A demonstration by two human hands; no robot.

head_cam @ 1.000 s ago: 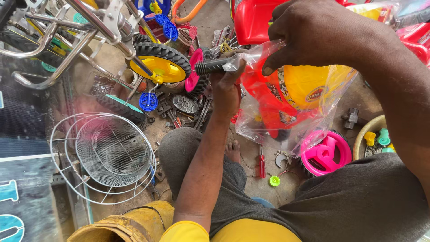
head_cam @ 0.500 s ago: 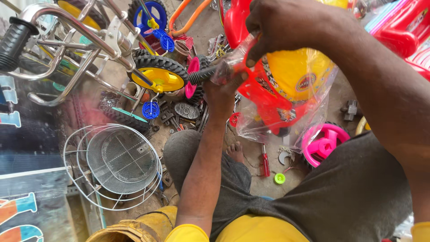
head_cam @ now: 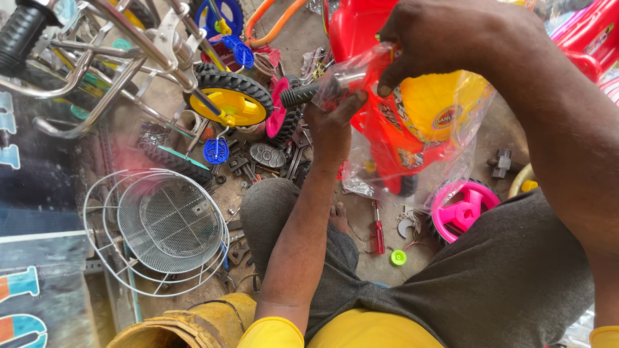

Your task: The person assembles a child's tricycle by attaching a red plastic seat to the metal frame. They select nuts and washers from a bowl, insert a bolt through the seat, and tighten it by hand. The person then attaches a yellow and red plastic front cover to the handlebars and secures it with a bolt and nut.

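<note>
Steadiness matters here: with my left hand (head_cam: 332,125) closed on the black-gripped handlebar (head_cam: 303,95) inside the clear plastic bag (head_cam: 412,161) over the red tricycle body (head_cam: 387,129), my right hand (head_cam: 451,38) pinching the film should peel slowly, I judge.

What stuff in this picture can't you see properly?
- Head view: the red and yellow toy body is partly covered by the clear plastic bag and both hands.
- The left hand hides where the black grip ends.
- The frame's left edge cuts off the chrome handlebar.
- Small metal parts on the floor are too tiny to identify.
</note>
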